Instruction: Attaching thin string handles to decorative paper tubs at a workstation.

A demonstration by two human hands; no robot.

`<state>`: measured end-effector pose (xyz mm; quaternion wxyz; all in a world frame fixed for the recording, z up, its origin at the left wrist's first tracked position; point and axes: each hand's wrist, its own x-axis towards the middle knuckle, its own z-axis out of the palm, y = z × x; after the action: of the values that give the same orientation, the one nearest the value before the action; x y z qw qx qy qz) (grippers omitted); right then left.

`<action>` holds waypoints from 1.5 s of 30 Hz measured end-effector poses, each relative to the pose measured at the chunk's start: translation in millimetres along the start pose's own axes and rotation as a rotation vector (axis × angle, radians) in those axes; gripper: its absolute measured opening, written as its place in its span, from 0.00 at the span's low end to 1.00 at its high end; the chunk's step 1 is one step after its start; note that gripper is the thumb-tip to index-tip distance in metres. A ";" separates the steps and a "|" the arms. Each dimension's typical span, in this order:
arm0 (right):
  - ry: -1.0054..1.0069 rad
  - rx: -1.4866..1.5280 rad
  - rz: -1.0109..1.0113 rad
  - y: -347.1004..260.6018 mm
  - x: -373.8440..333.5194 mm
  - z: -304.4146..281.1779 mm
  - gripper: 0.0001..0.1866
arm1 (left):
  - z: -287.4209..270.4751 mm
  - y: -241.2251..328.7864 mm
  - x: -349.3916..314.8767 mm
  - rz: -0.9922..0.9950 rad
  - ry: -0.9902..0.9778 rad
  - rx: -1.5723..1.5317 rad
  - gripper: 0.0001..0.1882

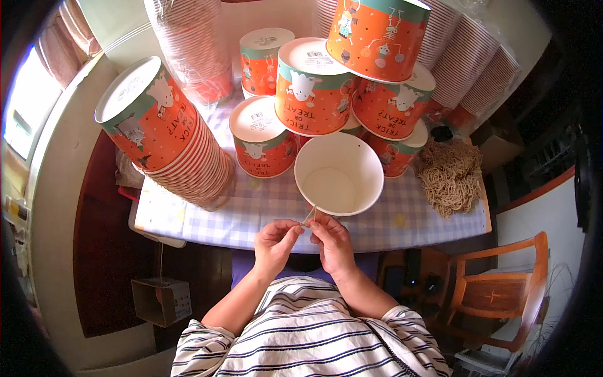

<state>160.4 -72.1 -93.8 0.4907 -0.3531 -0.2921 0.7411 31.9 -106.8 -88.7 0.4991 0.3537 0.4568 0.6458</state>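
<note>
Checked tablecloth [207, 220], near edge: left hand [274, 242] and right hand [331, 242] pinch what seems a thin, limp cord [309, 215] at the light, easily dented paper tub [338, 174]; best gripped by its rim.

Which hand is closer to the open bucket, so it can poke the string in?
Probably the right hand. It sits just under the bucket rim, and the string end rises from its fingertips toward it. The left hand pinches the string further off.
</note>
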 end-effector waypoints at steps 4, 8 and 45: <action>0.018 -0.068 -0.069 -1.0 -0.9 2.0 0.08 | 0.0 0.8 2.1 -0.015 0.008 -0.078 0.06; 0.025 -0.122 -0.096 -1.1 -1.5 0.9 0.08 | 0.8 1.7 2.9 -0.044 0.026 -0.064 0.11; 0.048 -0.236 -0.245 -2.9 -6.7 10.1 0.05 | 6.9 12.0 9.1 0.021 -0.006 0.274 0.05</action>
<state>155.5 -78.2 -84.1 0.5393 -0.3877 -0.4059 0.6277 32.1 -97.3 -75.1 0.4406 0.4252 0.5357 0.5814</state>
